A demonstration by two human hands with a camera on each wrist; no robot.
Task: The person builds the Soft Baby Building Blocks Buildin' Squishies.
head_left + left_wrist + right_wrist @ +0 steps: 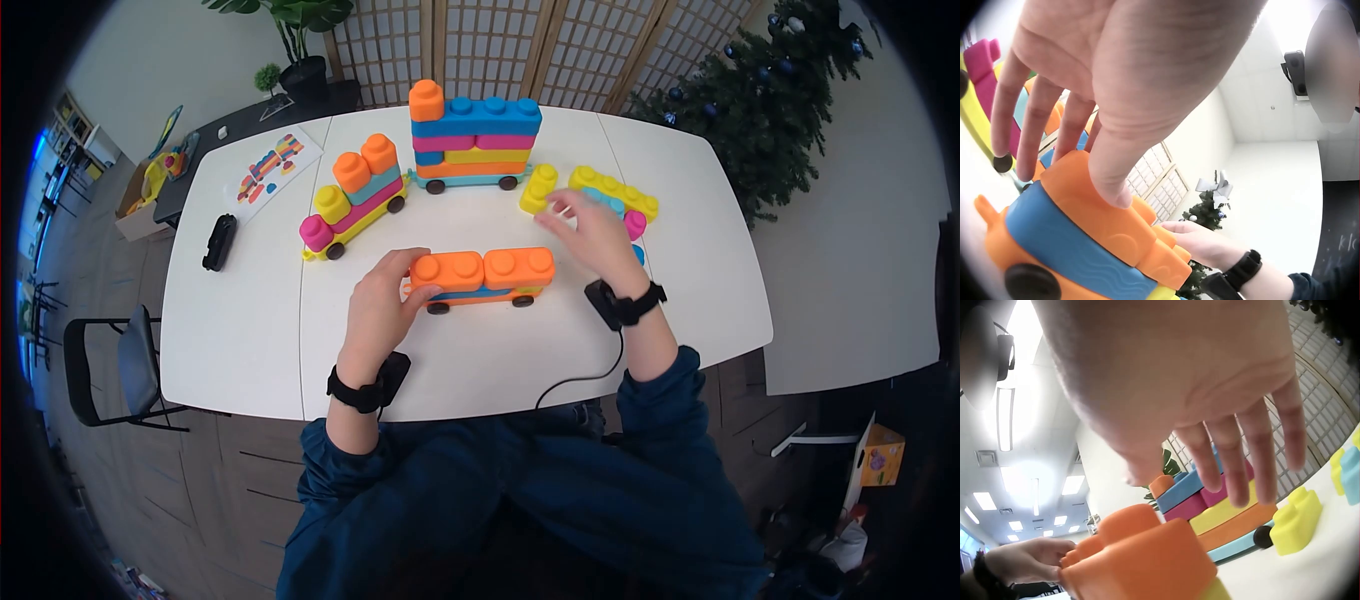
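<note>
A toy wagon of building blocks [478, 297] stands on black wheels near the table's middle, two orange blocks [520, 267] side by side on top of a blue layer. My left hand [375, 305] holds the left orange block [1104, 209], thumb on the near side and fingers behind. Over the table to the right, my right hand [598, 245] has its fingers extended and holds nothing. Just beyond its fingertips lies a small yellow block [539, 188], also visible in the right wrist view. A longer yellow block [640, 200] and a light-blue block [604, 199] lie partly behind that hand.
A tall block wagon [475, 142] stands at the back, and a lower one [358, 205] to its left. A pink block [635, 225] lies by the right hand. At the left are a picture sheet [270, 172] and a black case [220, 243]. A cable [580, 379] trails from the right wrist.
</note>
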